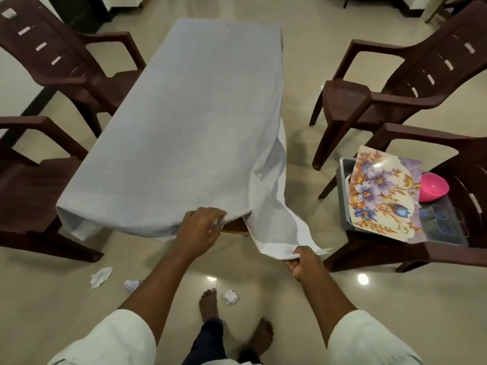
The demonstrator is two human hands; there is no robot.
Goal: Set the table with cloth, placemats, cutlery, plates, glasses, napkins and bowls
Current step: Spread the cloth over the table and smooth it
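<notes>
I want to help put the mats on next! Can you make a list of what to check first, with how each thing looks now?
1. Tablecloth flat on top: ok.
2. Near right corner covered: not ok; bare wooden table edge shows there.
3. Right hand holding the loose cloth corner: ok, pinched.
4. Left hand steadying the near edge: ok.
5. Floral placemats ready: ok, on the grey tray on the right chair.
6. Floor underfoot clear: not ok; crumpled papers lie near the feet.
</notes>
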